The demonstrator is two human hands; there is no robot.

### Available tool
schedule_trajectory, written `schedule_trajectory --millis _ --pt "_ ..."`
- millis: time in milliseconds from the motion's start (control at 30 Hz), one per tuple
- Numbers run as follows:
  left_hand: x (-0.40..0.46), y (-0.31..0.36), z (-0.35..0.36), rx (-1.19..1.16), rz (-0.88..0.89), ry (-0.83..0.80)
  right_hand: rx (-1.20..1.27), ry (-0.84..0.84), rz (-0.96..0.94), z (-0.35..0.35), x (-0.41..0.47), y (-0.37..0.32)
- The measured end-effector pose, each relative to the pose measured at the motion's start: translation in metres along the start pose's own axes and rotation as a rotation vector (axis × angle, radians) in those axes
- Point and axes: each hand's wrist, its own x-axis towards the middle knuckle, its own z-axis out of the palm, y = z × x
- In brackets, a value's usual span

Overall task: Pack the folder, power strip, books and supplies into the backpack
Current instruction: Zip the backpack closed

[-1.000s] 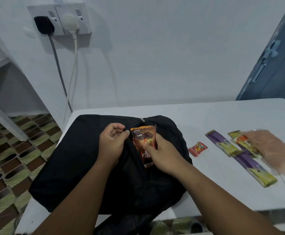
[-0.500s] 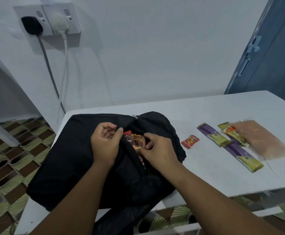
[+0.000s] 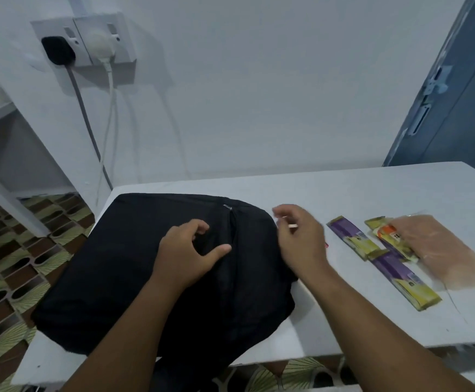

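As we look down from the head camera, we see the white table [image 3: 372, 193] carrying the black backpack [image 3: 134, 258], which lies flat at its left end with a zip slit [image 3: 232, 222] running down its upper face. To its right lie a clear pouch [image 3: 439, 250], two purple-and-yellow sachets [image 3: 352, 237] [image 3: 403, 281] and an orange-labelled packet [image 3: 387, 233], all apart from the backpack. Our left hand [image 3: 188, 256] rests over the fabric beside the slit, thumb out and fingers loosely curled, holding nothing. Our right hand [image 3: 301, 239] hovers past the backpack's right edge, fingers relaxed and spread, also empty. We judge the step in hand to be fetching the next supply: the right hand should take the nearest sachet by one end, while the left lifts the slit's lip so the mouth gapes before the item arrives. A sliver of red [image 3: 326, 245] shows at the right hand's edge; we cannot identify it. The backpack's contents are hidden, and no folder, power strip or books are in view. The right hand is motion-blurred.
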Motion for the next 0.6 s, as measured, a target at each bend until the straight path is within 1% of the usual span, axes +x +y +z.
schedule_trajectory --millis 33,67,167,200,233,300,400,500,600 --pt "0.001 0.000 0.002 0.053 0.019 -0.007 -0.120 0.026 -0.009 -0.011 0.007 0.013" --pt "0.002 0.000 0.003 0.090 0.025 -0.012 -0.239 0.009 0.013 -0.018 0.012 0.029" --pt "0.005 0.002 0.006 0.175 0.021 -0.031 -0.655 -0.193 0.193 -0.027 0.016 0.074" --pt "0.004 0.002 0.007 0.189 0.027 -0.030 -0.775 -0.247 0.213 -0.026 0.010 0.083" --pt "0.003 0.003 0.008 0.192 0.042 -0.020 -0.830 -0.261 0.185 -0.026 0.004 0.091" --pt "0.001 0.004 0.008 0.175 0.089 0.026 -0.769 -0.201 0.092 -0.024 -0.007 0.100" --pt "0.002 0.003 0.006 0.108 0.120 0.086 -0.533 -0.122 0.056 -0.026 -0.011 0.096" --pt "0.003 0.007 0.000 -0.035 0.067 0.146 -0.347 -0.017 -0.058 -0.025 -0.009 0.076" --pt "0.002 0.011 -0.002 -0.211 -0.041 0.148 -0.208 0.063 -0.216 -0.018 -0.008 0.040"
